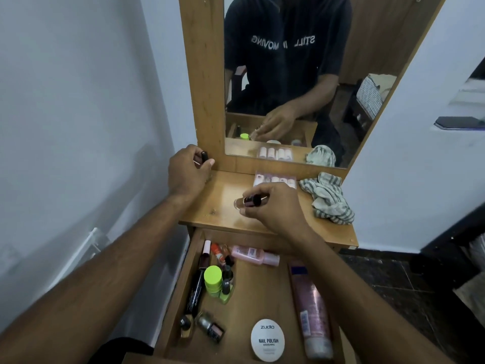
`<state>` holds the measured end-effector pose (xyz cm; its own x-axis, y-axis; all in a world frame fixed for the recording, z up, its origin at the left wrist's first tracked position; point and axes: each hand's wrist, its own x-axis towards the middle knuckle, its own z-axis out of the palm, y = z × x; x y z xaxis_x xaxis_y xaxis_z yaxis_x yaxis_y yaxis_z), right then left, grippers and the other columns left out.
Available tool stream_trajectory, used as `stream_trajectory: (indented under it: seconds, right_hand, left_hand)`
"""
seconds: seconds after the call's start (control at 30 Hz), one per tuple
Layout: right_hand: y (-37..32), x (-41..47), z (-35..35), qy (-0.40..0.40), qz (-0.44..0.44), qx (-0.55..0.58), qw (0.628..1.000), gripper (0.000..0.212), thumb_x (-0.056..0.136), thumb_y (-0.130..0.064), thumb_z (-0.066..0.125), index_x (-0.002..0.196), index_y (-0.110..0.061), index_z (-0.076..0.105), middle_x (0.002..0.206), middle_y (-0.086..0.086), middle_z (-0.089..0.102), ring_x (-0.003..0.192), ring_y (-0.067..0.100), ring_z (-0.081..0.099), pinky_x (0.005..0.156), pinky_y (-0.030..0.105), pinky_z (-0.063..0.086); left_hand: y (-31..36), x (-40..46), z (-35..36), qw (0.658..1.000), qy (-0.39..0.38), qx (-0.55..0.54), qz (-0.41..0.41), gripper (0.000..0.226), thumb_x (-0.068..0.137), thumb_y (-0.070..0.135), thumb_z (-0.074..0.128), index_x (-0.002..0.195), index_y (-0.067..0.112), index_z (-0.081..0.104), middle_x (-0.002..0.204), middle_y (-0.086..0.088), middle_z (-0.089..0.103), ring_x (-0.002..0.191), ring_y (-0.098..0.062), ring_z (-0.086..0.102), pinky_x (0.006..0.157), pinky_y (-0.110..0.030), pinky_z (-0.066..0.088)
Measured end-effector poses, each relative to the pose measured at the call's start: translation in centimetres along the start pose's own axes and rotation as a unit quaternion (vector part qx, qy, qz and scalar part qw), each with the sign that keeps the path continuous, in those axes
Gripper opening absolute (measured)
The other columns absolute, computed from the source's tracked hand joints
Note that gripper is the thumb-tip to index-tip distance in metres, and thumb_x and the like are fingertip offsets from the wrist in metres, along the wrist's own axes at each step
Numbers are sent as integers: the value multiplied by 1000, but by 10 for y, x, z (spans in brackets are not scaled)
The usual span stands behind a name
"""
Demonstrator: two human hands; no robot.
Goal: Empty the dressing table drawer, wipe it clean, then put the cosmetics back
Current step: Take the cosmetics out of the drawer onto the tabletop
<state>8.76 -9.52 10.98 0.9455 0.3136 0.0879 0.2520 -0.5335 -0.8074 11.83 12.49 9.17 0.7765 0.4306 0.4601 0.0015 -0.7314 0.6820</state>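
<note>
At left, our left hand (187,170) pinches a small dark bottle (204,156) by the mirror frame. At centre, our right hand (273,206) pinches a nail polish bottle (249,201) lying sideways just above the tabletop (217,206), its long axis left-right. The open drawer (262,292), nearer us, holds the remaining cosmetics.
</note>
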Motion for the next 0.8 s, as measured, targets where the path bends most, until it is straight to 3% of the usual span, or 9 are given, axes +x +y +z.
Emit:
stream_trajectory:
  seconds: [0.17, 0.33, 0.43, 0.57, 0.7, 0.8]
  right_hand:
    - [-12, 42, 24, -5, 19, -48, 999, 25, 68, -14, 91, 87, -20, 77, 77, -9, 71, 69, 2, 63, 63, 21, 48]
    - [-21, 70, 47, 14, 4, -74, 997, 21, 71, -12, 88, 89, -17, 78, 72, -7, 68, 72, 9, 65, 74, 32, 60]
    - [-23, 83, 59, 26, -15, -76, 997, 12, 74, -13, 83, 84, -15, 77, 75, -2, 73, 76, 16, 70, 77, 40, 60]
    - [-24, 93, 68, 28, -15, -73, 997, 14, 78, -19, 83, 90, -17, 76, 72, -6, 67, 75, 14, 66, 72, 33, 56]
    - [-19, 97, 74, 39, -18, -67, 997, 17, 81, -23, 83, 93, -15, 73, 65, -11, 59, 67, 7, 56, 59, 19, 39]
    - [-15, 98, 76, 43, -17, -70, 996, 24, 80, -23, 84, 101, -15, 75, 70, -10, 63, 67, 4, 57, 62, 20, 41]
  left_hand:
    - [-16, -9, 8, 999, -15, -15, -42, 23, 89, 32, 73, 98, 11, 68, 93, -3, 68, 85, -17, 62, 71, -26, 48]
    - [-20, -14, 11, 998, -8, -33, -44, 27, 91, 35, 70, 103, 11, 70, 92, 1, 68, 83, -11, 61, 67, -13, 41]
    - [-22, -14, 10, 998, -6, -37, -48, 23, 93, 30, 66, 104, 10, 72, 92, 0, 69, 83, -13, 62, 71, -19, 43]
    - [-27, -13, 9, 997, -21, -52, -50, 22, 91, 18, 64, 110, 10, 72, 97, -1, 71, 85, -10, 61, 75, -14, 45]
    - [-32, -18, 11, 996, -27, -69, -45, 25, 91, 17, 66, 114, 10, 71, 95, 3, 69, 81, -5, 59, 73, -6, 42]
    - [-33, -19, 13, 996, -24, -75, -41, 24, 90, 15, 68, 113, 9, 71, 94, 1, 69, 81, -5, 60, 72, -5, 43]
